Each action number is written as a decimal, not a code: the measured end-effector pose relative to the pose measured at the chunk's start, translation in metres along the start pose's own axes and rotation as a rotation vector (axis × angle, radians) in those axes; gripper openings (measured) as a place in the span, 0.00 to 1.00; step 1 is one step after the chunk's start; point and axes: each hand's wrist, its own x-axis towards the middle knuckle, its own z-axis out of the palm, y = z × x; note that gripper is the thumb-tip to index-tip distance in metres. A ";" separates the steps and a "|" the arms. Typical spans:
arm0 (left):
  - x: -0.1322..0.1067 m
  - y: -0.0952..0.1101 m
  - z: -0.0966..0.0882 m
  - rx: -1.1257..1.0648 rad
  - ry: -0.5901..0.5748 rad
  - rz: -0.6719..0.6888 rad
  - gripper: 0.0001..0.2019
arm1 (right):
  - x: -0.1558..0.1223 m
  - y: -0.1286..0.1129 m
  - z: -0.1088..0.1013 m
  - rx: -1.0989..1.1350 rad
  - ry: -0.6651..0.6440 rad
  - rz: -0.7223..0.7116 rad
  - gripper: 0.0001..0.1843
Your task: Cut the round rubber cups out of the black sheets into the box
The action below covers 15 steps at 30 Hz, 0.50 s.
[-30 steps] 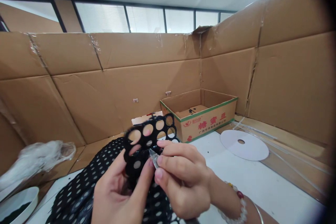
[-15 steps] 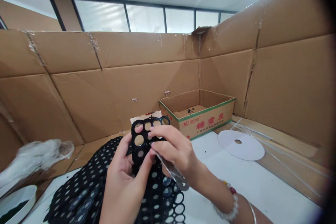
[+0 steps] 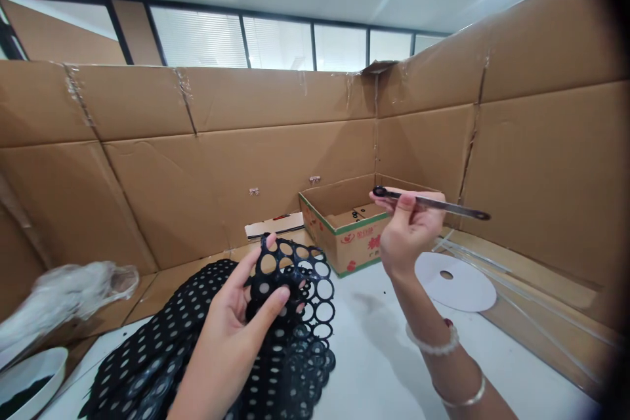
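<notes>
My left hand [image 3: 231, 328] grips a black sheet full of round holes [image 3: 295, 275], lifted a little above a pile of the same black perforated sheets [image 3: 162, 361] on the white table. My right hand [image 3: 406, 233] is raised over the open cardboard box [image 3: 344, 223] and pinches metal tweezers [image 3: 433, 203]. A small black disc [image 3: 378, 191] sits at the tweezers' tip, above the box.
A white disc with a centre hole [image 3: 455, 282] lies on the table to the right. A clear plastic bag [image 3: 63, 295] and a white bowl with dark contents [image 3: 29, 380] are at the left. Tall cardboard walls [image 3: 275, 144] enclose the table.
My right hand left the black sheet and rose to the right over the box, carrying the tweezers with a small black disc. My left hand lowered the sheet slightly.
</notes>
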 end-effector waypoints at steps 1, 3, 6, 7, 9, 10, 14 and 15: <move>-0.001 0.002 -0.003 -0.004 0.006 -0.002 0.37 | 0.004 0.016 -0.001 -0.050 -0.020 -0.008 0.11; -0.004 0.006 -0.008 -0.023 -0.005 -0.021 0.39 | 0.006 0.040 0.002 -0.125 -0.118 -0.010 0.11; -0.008 0.011 -0.016 -0.076 -0.075 -0.103 0.40 | -0.002 0.040 0.009 -0.186 -0.242 -0.023 0.10; -0.009 0.011 -0.017 -0.086 -0.085 -0.112 0.40 | -0.006 0.027 0.011 -0.178 -0.270 -0.041 0.09; -0.010 0.012 -0.020 -0.077 -0.077 -0.102 0.40 | -0.016 -0.010 0.011 -0.080 -0.333 -0.114 0.07; -0.011 0.012 -0.021 -0.073 -0.069 -0.094 0.40 | -0.021 -0.031 0.010 0.040 -0.383 -0.149 0.06; -0.014 0.014 -0.020 -0.058 -0.008 -0.104 0.41 | -0.045 -0.096 0.005 0.490 -0.554 -0.272 0.08; -0.015 0.016 -0.019 -0.063 -0.006 -0.096 0.41 | -0.050 -0.103 0.004 0.548 -0.568 -0.287 0.08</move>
